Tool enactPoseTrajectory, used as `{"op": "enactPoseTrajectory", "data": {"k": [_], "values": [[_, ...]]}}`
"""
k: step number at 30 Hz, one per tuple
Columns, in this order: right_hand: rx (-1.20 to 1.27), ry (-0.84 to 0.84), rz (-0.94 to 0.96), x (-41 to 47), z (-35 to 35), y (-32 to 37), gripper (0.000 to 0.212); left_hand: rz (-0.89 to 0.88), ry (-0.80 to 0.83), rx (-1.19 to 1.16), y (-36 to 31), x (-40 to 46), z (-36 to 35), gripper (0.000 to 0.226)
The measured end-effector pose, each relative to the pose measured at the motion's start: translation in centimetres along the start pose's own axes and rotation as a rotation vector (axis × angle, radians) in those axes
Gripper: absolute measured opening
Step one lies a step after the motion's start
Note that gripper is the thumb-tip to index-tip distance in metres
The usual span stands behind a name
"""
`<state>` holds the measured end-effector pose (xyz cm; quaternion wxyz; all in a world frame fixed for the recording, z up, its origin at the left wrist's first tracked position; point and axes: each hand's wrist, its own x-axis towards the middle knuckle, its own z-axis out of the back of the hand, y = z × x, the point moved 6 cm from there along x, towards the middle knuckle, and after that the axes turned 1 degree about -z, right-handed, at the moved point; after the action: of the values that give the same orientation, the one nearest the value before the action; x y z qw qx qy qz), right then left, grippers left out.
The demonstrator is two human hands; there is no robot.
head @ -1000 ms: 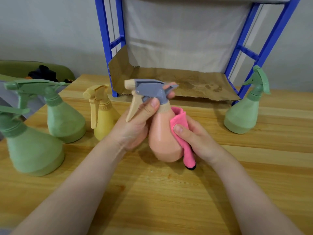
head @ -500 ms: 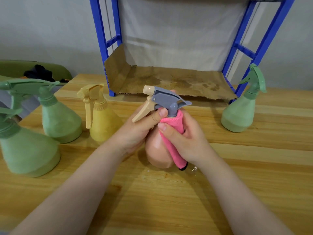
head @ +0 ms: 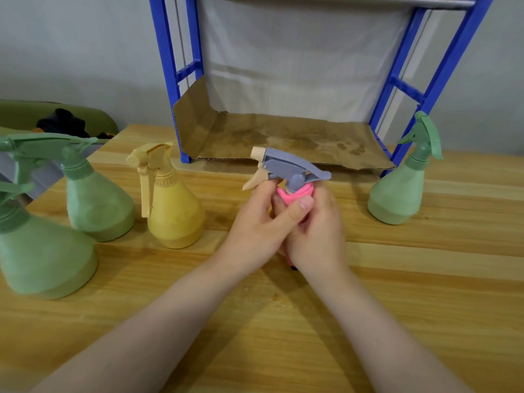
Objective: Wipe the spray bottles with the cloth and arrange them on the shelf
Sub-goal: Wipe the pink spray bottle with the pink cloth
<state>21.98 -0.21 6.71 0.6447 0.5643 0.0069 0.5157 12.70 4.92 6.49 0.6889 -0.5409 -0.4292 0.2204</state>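
Both my hands wrap a spray bottle at the table's middle; only its grey sprayer head point(head: 289, 168) with a beige nozzle and trigger shows, the body hidden behind them. My left hand point(head: 255, 225) grips the bottle from the left, thumb laid across the front. My right hand point(head: 317, 231) presses the pink cloth point(head: 295, 194) round the neck. A yellow bottle point(head: 173, 205) and two green bottles point(head: 96, 199) point(head: 39, 251) stand at the left. Another green bottle point(head: 399, 188) stands at the right. The blue shelf point(head: 442, 75) is behind, its bottom level lined with stained cardboard point(head: 283, 137).
The wooden table point(head: 283, 321) stretches wide in front of my arms. A green chair point(head: 17, 114) with dark items on it sits beyond the table's left edge. A grey wall is behind the shelf.
My right hand slid the pink cloth from the bottle's side up to its neck. The bottle moved right and away from me, and both hands now cover its body.
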Motion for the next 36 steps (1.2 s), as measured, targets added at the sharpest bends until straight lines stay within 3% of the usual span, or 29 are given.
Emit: {"op": "enactPoseTrajectory", "data": {"k": [5,9,13,19,23,36], "values": [[-0.049,0.01,0.059,-0.6,-0.9,0.9,0.03,0.017,-0.108,-0.165,-0.4,-0.2,0.7,0.022],[-0.029,0.083,0.049,-0.6,-1.0,1.1,0.042,0.041,-0.141,-0.213,-0.4,-0.1,1.2,0.037],[-0.013,0.144,0.075,-0.6,-1.5,0.9,0.047,-0.024,-0.163,-0.332,-1.2,0.5,2.1,0.031],[0.146,0.312,0.018,-0.5,-1.9,-1.1,0.078,-0.033,-0.222,-0.539,-2.2,1.1,4.1,0.032],[0.287,0.345,-0.046,-0.6,-1.9,-1.5,0.08,-0.049,-0.259,-0.598,-2.3,1.7,5.6,0.035],[0.094,0.358,0.06,0.1,-1.4,0.8,0.048,0.091,0.157,-0.334,-1.6,0.7,1.8,0.036]]}}
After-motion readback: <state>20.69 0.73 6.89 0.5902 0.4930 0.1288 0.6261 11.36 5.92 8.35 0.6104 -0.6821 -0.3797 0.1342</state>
